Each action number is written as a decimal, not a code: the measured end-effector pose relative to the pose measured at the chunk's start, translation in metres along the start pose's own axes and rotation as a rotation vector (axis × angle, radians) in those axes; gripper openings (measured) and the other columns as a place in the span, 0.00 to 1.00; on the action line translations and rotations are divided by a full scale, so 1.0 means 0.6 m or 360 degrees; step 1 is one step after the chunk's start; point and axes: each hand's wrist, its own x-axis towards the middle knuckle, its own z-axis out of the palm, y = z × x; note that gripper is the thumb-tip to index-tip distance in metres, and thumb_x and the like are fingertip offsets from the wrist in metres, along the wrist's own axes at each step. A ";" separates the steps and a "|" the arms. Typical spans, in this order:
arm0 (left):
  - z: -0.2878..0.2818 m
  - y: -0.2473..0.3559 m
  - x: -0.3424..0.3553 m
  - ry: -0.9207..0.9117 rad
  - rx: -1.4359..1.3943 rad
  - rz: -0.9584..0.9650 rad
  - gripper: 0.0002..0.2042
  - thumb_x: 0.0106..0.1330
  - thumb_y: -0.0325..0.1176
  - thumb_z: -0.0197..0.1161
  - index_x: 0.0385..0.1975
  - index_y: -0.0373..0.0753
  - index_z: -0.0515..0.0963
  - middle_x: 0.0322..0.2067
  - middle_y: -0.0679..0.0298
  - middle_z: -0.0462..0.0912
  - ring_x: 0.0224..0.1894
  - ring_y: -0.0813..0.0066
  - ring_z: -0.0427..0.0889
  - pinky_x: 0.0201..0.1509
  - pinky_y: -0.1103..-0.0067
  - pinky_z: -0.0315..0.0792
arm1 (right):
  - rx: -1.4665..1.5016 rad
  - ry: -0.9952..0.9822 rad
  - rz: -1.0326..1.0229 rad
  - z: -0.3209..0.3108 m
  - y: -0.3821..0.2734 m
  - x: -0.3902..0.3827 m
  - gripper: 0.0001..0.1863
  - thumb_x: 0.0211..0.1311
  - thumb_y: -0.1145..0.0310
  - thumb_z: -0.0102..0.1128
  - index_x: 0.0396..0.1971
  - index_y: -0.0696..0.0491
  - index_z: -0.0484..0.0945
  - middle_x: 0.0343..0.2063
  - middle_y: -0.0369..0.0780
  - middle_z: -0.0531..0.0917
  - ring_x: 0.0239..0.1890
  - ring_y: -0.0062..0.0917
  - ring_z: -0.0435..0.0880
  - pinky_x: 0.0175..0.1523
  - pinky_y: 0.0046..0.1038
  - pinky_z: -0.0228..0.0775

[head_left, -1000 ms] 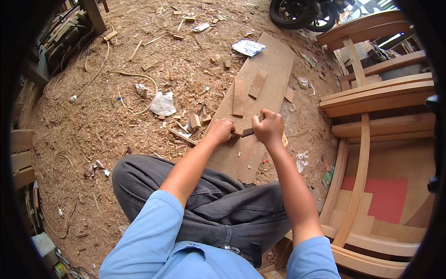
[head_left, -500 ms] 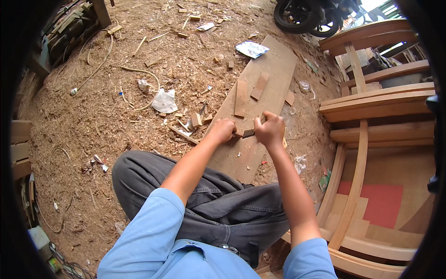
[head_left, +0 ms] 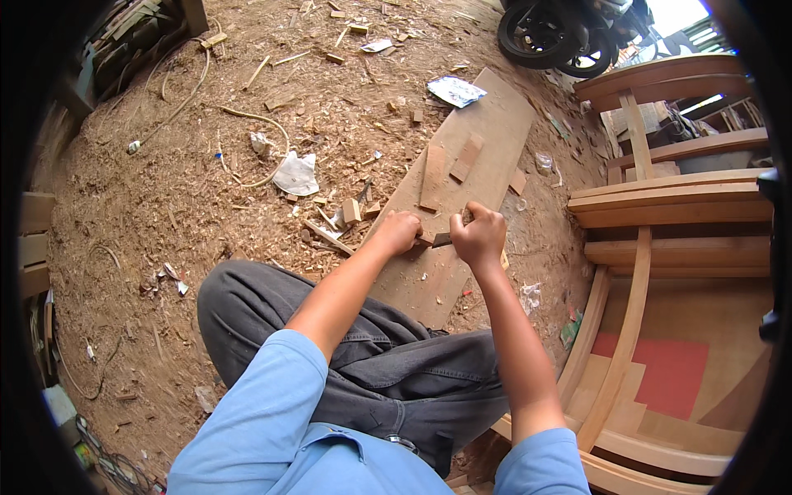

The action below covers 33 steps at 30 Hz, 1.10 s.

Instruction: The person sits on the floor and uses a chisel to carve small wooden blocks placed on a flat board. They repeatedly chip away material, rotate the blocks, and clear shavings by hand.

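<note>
While seated low w/ folded legs, in a lt-blue shirt [head_left: 247,417] & dk-grey trousers [head_left: 371,351], bent over a long board [head_left: 437,285] lying flat on the ground. L hand [head_left: 402,233]: closed, gripping a small wood piece [head_left: 425,240] approx. midway across the near half of the board. R hand [head_left: 480,235]: closed in a fist round a tool w/ a dk flat blade [head_left: 443,239] projecting L-ward; rest of tool mostly hidden by the fingers. Blade end touching or just beside the end of the wood piece; too small to tell which. To R of the board: lg wooden frames [head_left: 668,198], incl. a panel w/ red patch [head_left: 664,375]. Just beyond the hands, on the same board: two flat wood strips [head_left: 433,177], side by side, apart, roughly lengthwise. To L, on shavings-strewn ground [head_left: 165,247]: wood offcuts [head_left: 351,211], a white crumpled scrap [head_left: 296,175] & a pale cord [head_left: 285,136]. Nr the far end of the board, at its L edge: a white-and-blue packet [head_left: 456,91]. Farthest, upper R: a motorcycle [head_left: 536,37], partly cut off by the view's edge.
</note>
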 end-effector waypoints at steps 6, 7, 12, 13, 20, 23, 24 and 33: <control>0.001 0.000 0.003 -0.0011 0.0040 0.0010 0.09 0.54 0.36 0.73 0.35 0.47 0.89 0.39 0.66 0.86 0.51 0.66 0.83 0.51 0.65 0.77 | -0.0043 -0.0055 0.0096 0.006 -0.001 0.009 0.14 0.48 0.63 0.58 0.18 0.60 0.80 0.12 0.52 0.77 0.17 0.44 0.80 0.28 0.40 0.72; 0.001 0.000 0.004 -0.0009 0.0027 -0.0013 0.09 0.54 0.36 0.73 0.36 0.47 0.88 0.39 0.66 0.86 0.51 0.66 0.83 0.51 0.65 0.76 | -0.0131 -0.0083 -0.0080 0.005 -0.002 0.009 0.14 0.48 0.62 0.58 0.18 0.60 0.81 0.12 0.51 0.77 0.16 0.42 0.80 0.27 0.40 0.71; 0.001 0.000 0.003 0.0011 -0.0027 -0.0054 0.10 0.53 0.35 0.73 0.37 0.47 0.88 0.39 0.66 0.86 0.51 0.65 0.83 0.52 0.64 0.75 | -0.0009 -0.0060 0.0077 -0.002 -0.004 0.008 0.14 0.48 0.62 0.58 0.19 0.60 0.81 0.12 0.51 0.77 0.16 0.42 0.81 0.28 0.40 0.73; 0.001 0.001 0.003 0.0005 -0.0014 -0.0037 0.10 0.53 0.35 0.73 0.37 0.47 0.88 0.39 0.66 0.86 0.51 0.65 0.83 0.52 0.64 0.75 | -0.0029 -0.0092 0.0041 -0.001 -0.005 0.007 0.15 0.48 0.62 0.58 0.21 0.61 0.82 0.12 0.52 0.78 0.17 0.43 0.82 0.29 0.40 0.73; 0.003 0.000 0.004 -0.0022 -0.0054 -0.0080 0.10 0.54 0.34 0.73 0.36 0.47 0.88 0.40 0.66 0.87 0.51 0.65 0.83 0.54 0.65 0.75 | -0.0039 0.0064 0.0016 0.003 -0.016 0.010 0.14 0.46 0.62 0.58 0.17 0.59 0.79 0.14 0.53 0.78 0.20 0.48 0.82 0.31 0.42 0.74; 0.002 -0.001 0.005 -0.0001 -0.0090 -0.0101 0.10 0.54 0.33 0.73 0.36 0.47 0.88 0.40 0.65 0.87 0.51 0.65 0.83 0.55 0.66 0.75 | -0.0101 -0.0219 0.0110 0.002 -0.020 0.014 0.15 0.47 0.60 0.59 0.16 0.58 0.80 0.16 0.53 0.80 0.23 0.49 0.84 0.34 0.44 0.77; 0.001 0.000 0.005 -0.0003 -0.0108 -0.0113 0.10 0.53 0.33 0.72 0.36 0.47 0.88 0.41 0.65 0.87 0.51 0.64 0.83 0.55 0.66 0.75 | -0.0060 -0.0061 0.0063 0.002 -0.020 0.015 0.15 0.48 0.60 0.59 0.17 0.58 0.81 0.16 0.53 0.80 0.24 0.49 0.84 0.35 0.44 0.78; -0.011 0.001 0.000 0.0049 -0.0032 0.0019 0.10 0.53 0.33 0.73 0.36 0.44 0.89 0.43 0.62 0.87 0.49 0.61 0.84 0.54 0.66 0.77 | -0.0078 -0.0112 0.0118 0.004 -0.016 0.022 0.14 0.48 0.59 0.60 0.18 0.55 0.84 0.19 0.48 0.84 0.25 0.41 0.88 0.37 0.40 0.82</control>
